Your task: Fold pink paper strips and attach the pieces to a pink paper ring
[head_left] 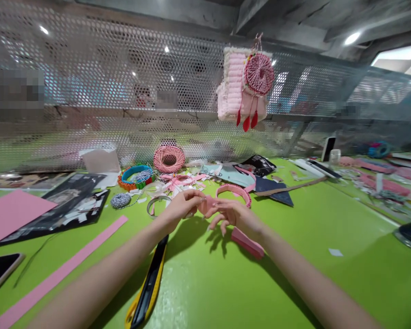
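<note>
Between my two hands, above the green table, is a small pink piece (207,205) of thin, sheet-like material. My left hand (183,208) pinches its left side. On the other side, the thumb and forefinger of my right hand (234,214) close on it, while the other fingers are spread. Below my right hand lies a folded pink strip (247,243). A yellow and black utility knife (149,288) rests under my left forearm. Just behind my hands stands a pink ring (236,189), and a roll of clear tape (154,208) sits beside my left hand.
A long pink strip (71,265), a pink sheet (13,212) and a phone (2,272) lie at left. Colourful rings (135,177), a pink woven ring (169,159) and scraps crowd the back. A pink hanging ornament (259,74) is on the perforated metal screen (106,68).
</note>
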`<state>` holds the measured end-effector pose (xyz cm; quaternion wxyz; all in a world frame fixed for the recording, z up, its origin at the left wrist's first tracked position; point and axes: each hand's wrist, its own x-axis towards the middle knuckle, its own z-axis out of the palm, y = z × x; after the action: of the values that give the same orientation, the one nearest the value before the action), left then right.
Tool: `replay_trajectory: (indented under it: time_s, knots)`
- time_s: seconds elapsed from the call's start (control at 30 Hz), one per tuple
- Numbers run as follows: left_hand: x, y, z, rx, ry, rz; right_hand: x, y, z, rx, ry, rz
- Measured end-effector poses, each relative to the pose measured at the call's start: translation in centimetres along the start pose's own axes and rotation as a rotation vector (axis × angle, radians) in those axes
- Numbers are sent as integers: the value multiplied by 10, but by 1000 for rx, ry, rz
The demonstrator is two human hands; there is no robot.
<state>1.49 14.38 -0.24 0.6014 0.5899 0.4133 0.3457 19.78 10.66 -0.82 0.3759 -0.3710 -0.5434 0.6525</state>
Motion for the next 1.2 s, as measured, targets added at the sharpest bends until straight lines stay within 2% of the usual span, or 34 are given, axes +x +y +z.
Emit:
replay_trajectory:
  time_s: [0.13, 0.33, 0.47, 0.67, 0.77, 0.9, 1.1, 1.2]
  knots:
    - [0, 2, -1, -17, -20, 2, -1, -2, 0, -54, 61, -15]
    - [-2, 4, 1, 26, -28, 14, 1, 1, 4, -232, 259, -107]
    - [-9, 6, 7, 108, -38, 28, 0, 2, 8, -282, 308, -153]
    - [-9, 8, 1, 288, 17, 191, -4, -3, 9, -259, 271, -140]
    - [-8, 13, -4, 371, -17, 253, -5, -8, 7, -230, 247, -120]
    - [-11, 18, -6, 402, -63, 259, -6, -13, 1, -186, 233, -106]
    - [-12, 19, -4, 356, -1, 262, -7, -12, -1, -161, 156, -105]
    - [-12, 17, 0, 346, 9, 269, -6, -9, 3, -155, 178, -140]
